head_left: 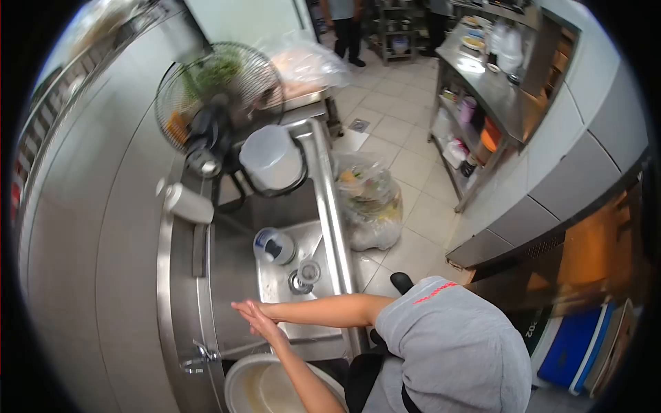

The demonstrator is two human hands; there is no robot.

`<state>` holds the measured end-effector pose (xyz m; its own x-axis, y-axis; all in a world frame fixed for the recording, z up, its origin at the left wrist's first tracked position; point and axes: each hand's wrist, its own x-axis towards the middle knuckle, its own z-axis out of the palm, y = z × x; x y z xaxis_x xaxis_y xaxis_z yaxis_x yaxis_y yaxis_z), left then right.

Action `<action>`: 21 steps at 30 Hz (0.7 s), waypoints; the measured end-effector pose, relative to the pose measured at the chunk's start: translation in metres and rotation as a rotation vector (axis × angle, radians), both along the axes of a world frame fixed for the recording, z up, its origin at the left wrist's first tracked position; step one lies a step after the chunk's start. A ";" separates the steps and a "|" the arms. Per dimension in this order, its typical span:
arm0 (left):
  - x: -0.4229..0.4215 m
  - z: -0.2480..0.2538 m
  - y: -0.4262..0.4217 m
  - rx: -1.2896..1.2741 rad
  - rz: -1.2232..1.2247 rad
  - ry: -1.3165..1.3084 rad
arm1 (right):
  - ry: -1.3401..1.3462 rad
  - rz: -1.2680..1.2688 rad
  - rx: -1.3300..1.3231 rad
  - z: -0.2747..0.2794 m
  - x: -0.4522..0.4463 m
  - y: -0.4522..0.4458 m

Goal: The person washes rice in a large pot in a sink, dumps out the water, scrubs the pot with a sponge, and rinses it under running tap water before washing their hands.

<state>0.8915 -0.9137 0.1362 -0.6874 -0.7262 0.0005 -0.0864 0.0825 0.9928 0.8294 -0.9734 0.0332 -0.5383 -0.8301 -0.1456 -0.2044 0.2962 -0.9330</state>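
Over the metal sink [329, 206], my two hands are pressed together. My left hand [260, 321] lies against my right hand [265, 308], with fingers stretched out toward the wall side. Part of my right hand is hidden behind the left, and I see no object in either. Below them in the picture, a large white tub [237, 389] sits under my left forearm. A clear plastic container [274, 246] and a drain strainer [309, 271] are in the basin. Near the wall there is a faucet [201, 356].
A white bucket [270, 157] and a fan [219, 103] stand at the sink's far end. A white bottle [188, 204] rests on the ledge. Filled plastic bags [372, 206] sit on the floor beside the sink. Two people stand in the background near a steel counter [489, 96].
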 end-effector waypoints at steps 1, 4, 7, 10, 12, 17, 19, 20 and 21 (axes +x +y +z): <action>-0.015 0.012 0.021 -0.080 -0.059 -0.015 | 0.040 -0.065 0.002 0.008 -0.017 0.026; -0.075 0.032 0.077 -0.149 -0.229 0.187 | 0.247 -0.286 0.043 0.027 -0.076 0.112; -0.135 0.036 0.156 -0.248 -0.298 0.383 | 0.529 -0.490 0.177 0.045 -0.131 0.216; -0.192 0.010 0.244 0.232 -0.567 0.411 | 0.760 -0.618 0.413 0.056 -0.181 0.326; -0.295 -0.125 0.267 -0.393 -0.499 0.250 | 0.878 -0.621 0.586 0.054 -0.205 0.395; -0.369 -0.115 0.375 0.247 -0.738 -0.288 | 0.817 -0.478 0.581 0.044 -0.239 0.530; -0.389 -0.052 0.416 0.194 -0.826 -0.396 | 0.878 -0.507 0.502 0.048 -0.288 0.568; -0.417 -0.061 0.417 0.443 -0.972 -0.359 | 0.899 -0.518 0.452 0.045 -0.312 0.581; -0.448 -0.073 0.422 0.495 -1.058 -0.247 | 1.046 -0.641 0.136 0.041 -0.341 0.598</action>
<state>0.4435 -0.4921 0.0632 -0.8873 0.3162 -0.3359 -0.3986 -0.1592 0.9032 0.4881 -0.3754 0.0746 -0.7519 -0.3850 0.5351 -0.6159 0.6998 -0.3619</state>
